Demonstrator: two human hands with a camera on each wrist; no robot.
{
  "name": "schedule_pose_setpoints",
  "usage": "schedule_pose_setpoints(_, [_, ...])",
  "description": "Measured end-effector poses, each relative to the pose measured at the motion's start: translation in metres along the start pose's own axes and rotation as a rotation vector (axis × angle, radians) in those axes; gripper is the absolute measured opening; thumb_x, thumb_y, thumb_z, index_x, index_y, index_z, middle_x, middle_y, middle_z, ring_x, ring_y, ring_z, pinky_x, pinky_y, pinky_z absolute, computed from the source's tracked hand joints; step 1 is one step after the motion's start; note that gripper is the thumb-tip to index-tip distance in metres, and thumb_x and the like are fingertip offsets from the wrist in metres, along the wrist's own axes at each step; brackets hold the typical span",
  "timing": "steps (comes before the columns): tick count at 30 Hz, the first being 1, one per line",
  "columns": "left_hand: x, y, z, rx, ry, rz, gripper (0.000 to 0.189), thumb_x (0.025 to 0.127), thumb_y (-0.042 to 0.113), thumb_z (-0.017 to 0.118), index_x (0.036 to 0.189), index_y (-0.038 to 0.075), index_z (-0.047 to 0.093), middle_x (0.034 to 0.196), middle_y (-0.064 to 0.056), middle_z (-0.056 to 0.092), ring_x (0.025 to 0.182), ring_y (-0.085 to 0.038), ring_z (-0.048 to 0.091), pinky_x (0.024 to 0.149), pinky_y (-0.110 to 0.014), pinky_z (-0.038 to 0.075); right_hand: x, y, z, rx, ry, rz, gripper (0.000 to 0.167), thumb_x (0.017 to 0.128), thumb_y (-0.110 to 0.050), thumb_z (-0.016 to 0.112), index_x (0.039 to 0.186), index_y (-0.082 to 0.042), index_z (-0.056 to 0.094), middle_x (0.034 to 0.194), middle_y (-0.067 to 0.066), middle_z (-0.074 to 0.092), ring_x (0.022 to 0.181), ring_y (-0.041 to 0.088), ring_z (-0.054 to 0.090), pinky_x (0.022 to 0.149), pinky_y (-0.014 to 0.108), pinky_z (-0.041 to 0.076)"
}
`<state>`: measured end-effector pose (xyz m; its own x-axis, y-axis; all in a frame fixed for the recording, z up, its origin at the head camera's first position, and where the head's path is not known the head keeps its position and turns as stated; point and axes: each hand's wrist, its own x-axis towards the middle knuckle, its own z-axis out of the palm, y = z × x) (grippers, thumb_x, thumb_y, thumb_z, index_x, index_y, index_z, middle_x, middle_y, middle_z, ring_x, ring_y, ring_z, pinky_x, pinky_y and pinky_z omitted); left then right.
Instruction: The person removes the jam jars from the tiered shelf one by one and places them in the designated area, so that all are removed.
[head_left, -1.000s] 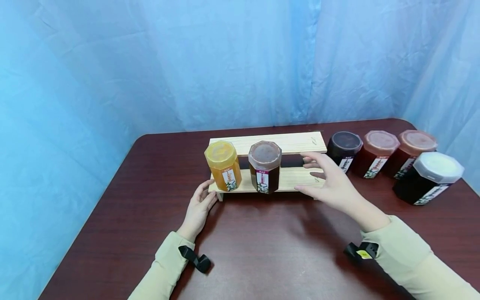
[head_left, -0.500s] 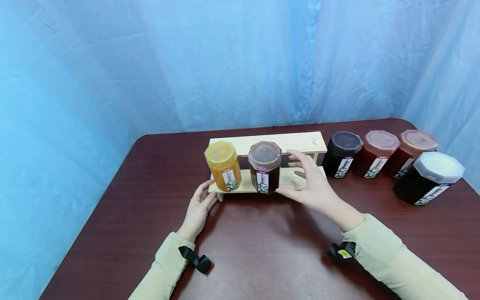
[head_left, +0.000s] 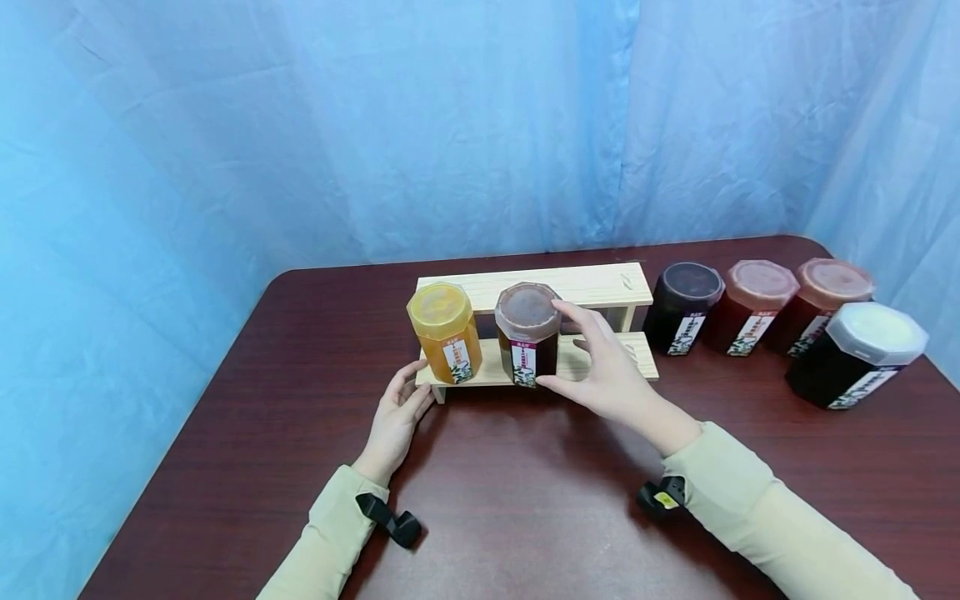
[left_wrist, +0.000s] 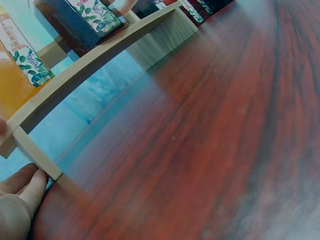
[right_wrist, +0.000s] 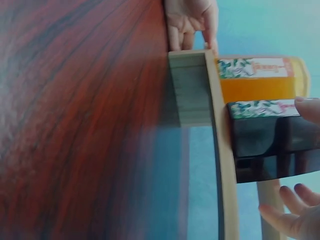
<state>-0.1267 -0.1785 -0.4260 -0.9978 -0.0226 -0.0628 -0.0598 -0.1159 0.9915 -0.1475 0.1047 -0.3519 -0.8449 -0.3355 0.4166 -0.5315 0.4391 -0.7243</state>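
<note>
My left hand [head_left: 395, 419] holds the left end of a two-tier wooden rack [head_left: 577, 283], its fingers at the end leg and board edge. On the lower board stand two lidded jars, a yellow-orange jar [head_left: 444, 333] at the left and a dark brown jar [head_left: 525, 333] right of it. My right hand [head_left: 607, 375] reaches round the dark brown jar from its right side. In the right wrist view the thumb [right_wrist: 308, 109] lies at the label, while the other fingers [right_wrist: 280, 217] are spread apart from the jar. The jar's back is hidden in the head view.
Right of the rack stand a black-lidded jar [head_left: 684, 308], two red-brown jars [head_left: 752, 308] [head_left: 821, 304] and a dark jar with a white lid [head_left: 855, 358]. The dark red table [head_left: 495, 500] ends against a blue curtain [head_left: 450, 125].
My right hand has moved left, from over the rack's right end to the dark brown jar. The left hand and both jars on the rack stay in place.
</note>
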Motion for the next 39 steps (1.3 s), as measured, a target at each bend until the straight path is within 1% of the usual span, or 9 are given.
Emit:
schedule_pose_setpoints(5, [-0.001, 0.000, 0.000, -0.003, 0.001, 0.006, 0.041, 0.099, 0.006, 0.046, 0.139, 0.002, 0.035, 0.128, -0.014, 0.047, 0.105, -0.005, 0.053, 0.096, -0.027, 0.042, 0.002, 0.004, 0.008, -0.017, 0.045, -0.056, 0.092, 0.066, -0.003, 0.085, 0.140, -0.007, 0.031, 0.137, 0.022, 0.040, 0.124, 0.035, 0.043, 0.092, 0.053, 0.046])
schedule_pose_setpoints(8, [-0.001, 0.001, 0.000, -0.003, -0.001, 0.005, 0.041, 0.099, 0.006, 0.045, 0.139, 0.003, 0.036, 0.132, -0.015, 0.045, 0.107, -0.006, 0.053, 0.095, -0.025, 0.043, 0.003, 0.006, 0.013, -0.012, 0.057, -0.051, 0.094, 0.065, -0.003, 0.085, 0.140, -0.007, 0.028, 0.138, 0.023, 0.039, 0.124, 0.036, 0.043, 0.092, 0.053, 0.046])
schedule_pose_setpoints(11, [-0.001, 0.002, 0.000, -0.015, -0.011, 0.005, 0.041, 0.099, 0.005, 0.043, 0.139, 0.005, 0.035, 0.139, -0.016, 0.041, 0.109, -0.005, 0.052, 0.094, -0.023, 0.043, 0.004, 0.005, 0.016, -0.018, 0.073, -0.034, 0.096, 0.066, -0.005, 0.085, 0.140, -0.010, 0.026, 0.135, 0.023, 0.041, 0.123, 0.035, 0.044, 0.092, 0.052, 0.046])
schedule_pose_setpoints(16, [-0.001, 0.003, 0.000, -0.032, -0.026, 0.015, 0.042, 0.099, 0.004, 0.043, 0.140, 0.003, 0.034, 0.145, -0.017, 0.036, 0.112, -0.005, 0.051, 0.094, -0.023, 0.043, 0.005, 0.006, 0.023, -0.016, 0.110, -0.022, 0.095, 0.066, -0.006, 0.085, 0.138, -0.012, 0.023, 0.132, 0.025, 0.042, 0.120, 0.036, 0.047, 0.090, 0.054, 0.047])
schedule_pose_setpoints(22, [-0.001, 0.002, -0.001, -0.013, -0.024, 0.015, 0.042, 0.099, 0.006, 0.044, 0.140, 0.002, 0.034, 0.144, -0.018, 0.036, 0.111, -0.007, 0.050, 0.096, -0.026, 0.042, 0.006, 0.004, 0.032, -0.015, 0.160, -0.024, 0.097, 0.065, -0.005, 0.086, 0.136, -0.011, 0.020, 0.135, 0.025, 0.041, 0.115, 0.038, 0.048, 0.088, 0.053, 0.048])
schedule_pose_setpoints(27, [-0.001, 0.002, -0.001, -0.002, -0.008, 0.005, 0.041, 0.099, 0.006, 0.044, 0.139, 0.003, 0.035, 0.141, -0.016, 0.039, 0.111, -0.009, 0.050, 0.100, -0.031, 0.041, 0.008, 0.004, 0.037, -0.009, 0.181, -0.026, 0.100, 0.064, -0.006, 0.086, 0.136, -0.013, 0.017, 0.134, 0.025, 0.041, 0.117, 0.037, 0.048, 0.089, 0.051, 0.048])
schedule_pose_setpoints(32, [0.000, 0.002, 0.000, 0.011, 0.004, -0.001, 0.041, 0.099, 0.007, 0.045, 0.139, 0.003, 0.036, 0.136, -0.017, 0.041, 0.112, -0.010, 0.049, 0.105, -0.040, 0.036, 0.008, 0.004, 0.042, -0.042, 0.221, -0.023, 0.100, 0.064, -0.010, 0.088, 0.136, -0.014, 0.018, 0.131, 0.024, 0.043, 0.117, 0.035, 0.047, 0.089, 0.049, 0.047])
schedule_pose_setpoints(35, [0.000, 0.002, 0.001, 0.009, 0.014, -0.003, 0.042, 0.098, 0.007, 0.047, 0.139, 0.002, 0.037, 0.128, -0.014, 0.046, 0.109, -0.009, 0.050, 0.104, -0.037, 0.038, 0.008, 0.004, 0.043, -0.052, 0.241, -0.024, 0.101, 0.062, -0.010, 0.088, 0.135, -0.014, 0.018, 0.130, 0.025, 0.044, 0.115, 0.035, 0.048, 0.090, 0.049, 0.046])
schedule_pose_setpoints(39, [0.000, 0.002, 0.002, 0.001, 0.026, -0.005, 0.042, 0.098, 0.007, 0.048, 0.138, 0.002, 0.038, 0.119, -0.009, 0.049, 0.104, -0.007, 0.053, 0.099, -0.029, 0.042, 0.008, 0.004, 0.044, -0.055, 0.244, -0.021, 0.101, 0.062, -0.011, 0.088, 0.135, -0.014, 0.018, 0.130, 0.025, 0.044, 0.114, 0.036, 0.048, 0.090, 0.049, 0.045])
